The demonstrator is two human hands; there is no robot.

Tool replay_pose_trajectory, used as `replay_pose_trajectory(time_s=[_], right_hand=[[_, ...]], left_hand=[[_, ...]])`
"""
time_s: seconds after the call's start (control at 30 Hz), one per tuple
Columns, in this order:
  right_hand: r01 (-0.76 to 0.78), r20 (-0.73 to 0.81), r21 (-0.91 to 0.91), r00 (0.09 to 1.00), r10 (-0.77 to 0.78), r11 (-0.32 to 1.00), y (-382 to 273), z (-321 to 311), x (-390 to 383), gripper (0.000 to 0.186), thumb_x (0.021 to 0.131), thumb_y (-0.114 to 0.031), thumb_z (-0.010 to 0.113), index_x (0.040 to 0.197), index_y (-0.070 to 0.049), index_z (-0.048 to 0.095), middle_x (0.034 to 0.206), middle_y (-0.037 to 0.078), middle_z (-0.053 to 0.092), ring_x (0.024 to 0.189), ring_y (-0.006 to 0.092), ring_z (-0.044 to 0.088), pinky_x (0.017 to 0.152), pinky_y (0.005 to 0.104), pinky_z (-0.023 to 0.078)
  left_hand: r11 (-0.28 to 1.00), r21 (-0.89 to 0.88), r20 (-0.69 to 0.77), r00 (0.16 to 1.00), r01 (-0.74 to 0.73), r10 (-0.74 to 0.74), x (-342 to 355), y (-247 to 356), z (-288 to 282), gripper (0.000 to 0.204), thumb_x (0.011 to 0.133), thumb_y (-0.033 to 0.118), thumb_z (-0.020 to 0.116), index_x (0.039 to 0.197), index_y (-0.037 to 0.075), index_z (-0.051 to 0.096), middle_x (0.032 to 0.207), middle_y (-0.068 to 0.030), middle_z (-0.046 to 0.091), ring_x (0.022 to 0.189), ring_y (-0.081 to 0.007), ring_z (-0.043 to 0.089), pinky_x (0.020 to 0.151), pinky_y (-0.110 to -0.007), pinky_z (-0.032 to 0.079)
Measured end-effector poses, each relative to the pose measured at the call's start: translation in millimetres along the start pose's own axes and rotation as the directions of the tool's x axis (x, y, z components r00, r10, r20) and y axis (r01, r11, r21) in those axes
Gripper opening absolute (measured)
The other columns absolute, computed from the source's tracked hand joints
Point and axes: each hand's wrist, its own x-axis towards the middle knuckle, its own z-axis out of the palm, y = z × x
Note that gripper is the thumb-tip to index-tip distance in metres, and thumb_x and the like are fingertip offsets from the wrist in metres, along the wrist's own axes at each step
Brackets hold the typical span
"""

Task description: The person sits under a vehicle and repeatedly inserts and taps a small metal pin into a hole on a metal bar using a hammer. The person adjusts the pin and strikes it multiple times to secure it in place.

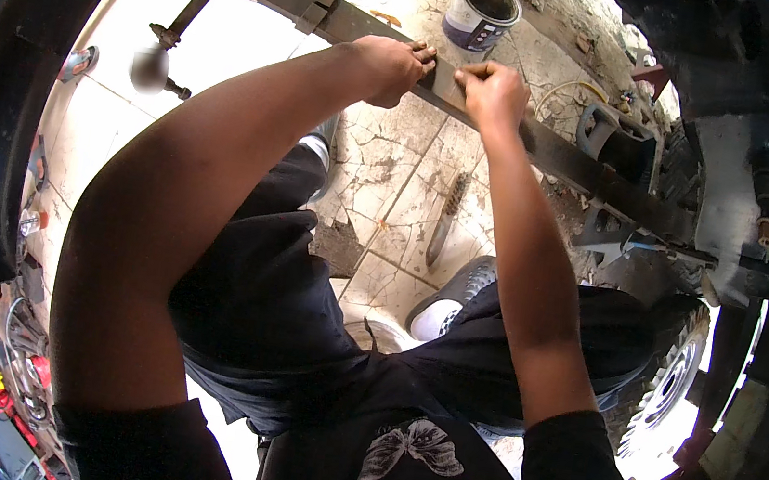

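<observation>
A long dark steel bar (345, 21) with clamps round it, like a leaf spring, runs from the upper left to the right in front of me. My left hand (392, 71) is at the bar's upper middle, its fingers bent and closed against the metal. Just right of it, my right hand (498, 98) is closed, with thumb and fingers pinched together at the bar. Whatever lies between the fingers of either hand is too small or hidden to make out. Behind the hands, an open paint can (482, 15) stands on the floor, dark inside.
A wire brush (446, 219) lies on the cracked tile floor (405, 160) between my feet. A dark rod with a joint (164, 36) hangs at upper left. At right are a dark stand (616, 139) and a toothed wheel (674, 380). Assorted tools (2, 374) lie at lower left.
</observation>
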Motion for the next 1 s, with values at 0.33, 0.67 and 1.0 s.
replay_pose_trajectory(time_s=[0.33, 0.67, 1.0], right_hand=[[0.202, -0.001, 0.12, 0.979, -0.204, 0.972, 51, 34, -140, 0.002, 0.085, -0.014, 0.083, 0.087, -0.013, 0.082, 0.089, 0.014, 0.075, 0.087, 0.0309, 0.072, 0.081, 0.0467, 0.056], [-0.441, 0.554, 0.768, 0.822, -0.136, 0.464, 88, 60, -177, 0.036, 0.091, -0.03, 0.087, 0.111, -0.002, 0.077, 0.1, 0.007, 0.08, 0.093, 0.0129, 0.071, 0.085, 0.0284, 0.055], [-0.246, 0.148, 0.094, 0.962, 0.23, 0.965, 161, 87, -201, 0.051, 0.087, -0.032, 0.086, 0.124, -0.003, 0.067, 0.115, 0.017, 0.068, 0.102, 0.0377, 0.069, 0.088, 0.0473, 0.056]], left_hand=[[0.998, -0.019, -0.11, 0.993, -0.054, 0.051, -11, 8, -7, 0.067, 0.094, 0.003, 0.051, 0.161, 0.004, 0.041, 0.171, -0.0131, 0.035, 0.158, -0.0223, 0.034, 0.129, -0.035, 0.033], [0.92, -0.388, -0.117, 0.988, 0.048, -0.101, -81, 88, 51, 0.066, 0.101, 0.021, 0.069, 0.161, 0.011, 0.043, 0.151, -0.0136, 0.06, 0.131, -0.0352, 0.065, 0.107, -0.046, 0.056], [0.28, -0.934, 0.025, 0.822, 0.222, -0.569, -99, 155, 169, 0.031, 0.093, 0.013, 0.076, 0.121, 0.0, 0.077, 0.101, -0.0156, 0.081, 0.093, -0.022, 0.079, 0.086, -0.033, 0.059]])
